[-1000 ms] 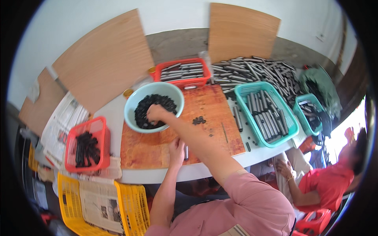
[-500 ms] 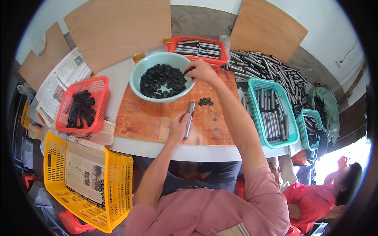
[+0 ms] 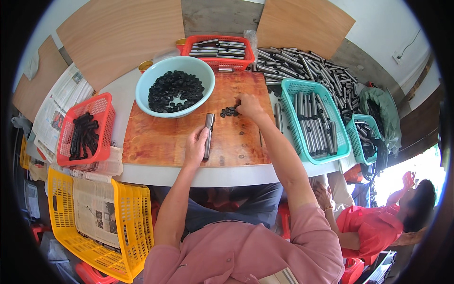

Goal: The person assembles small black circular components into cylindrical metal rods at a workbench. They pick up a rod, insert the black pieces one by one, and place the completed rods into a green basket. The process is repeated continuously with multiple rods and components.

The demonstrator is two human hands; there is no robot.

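My left hand (image 3: 196, 147) is wrapped round a silvery metal tube (image 3: 209, 136), held tilted nearly upright over the near part of the brown wooden board (image 3: 156, 142). Further right, my right hand (image 3: 250, 106) is curled low over the board with small black round pieces (image 3: 229, 112) at its fingers. Its palm side is mostly hidden, so how many pieces it holds cannot be told. Left of it stands a pale blue bowl (image 3: 206, 90) holding a heap of the same black pieces.
Teal baskets (image 3: 347, 154) of metal tubes stand right, beside a large tube pile (image 3: 307, 66). A red basket (image 3: 250, 59) of tubes is behind; another red basket (image 3: 106, 130) with black parts stands left. A yellow crate (image 3: 118, 213) sits near left. A person (image 3: 373, 227) sits right.
My right hand has moved from the bowl's rim toward me, down to the loose black pieces on the board. My left hand still holds the tube. The whole view has shifted slightly.
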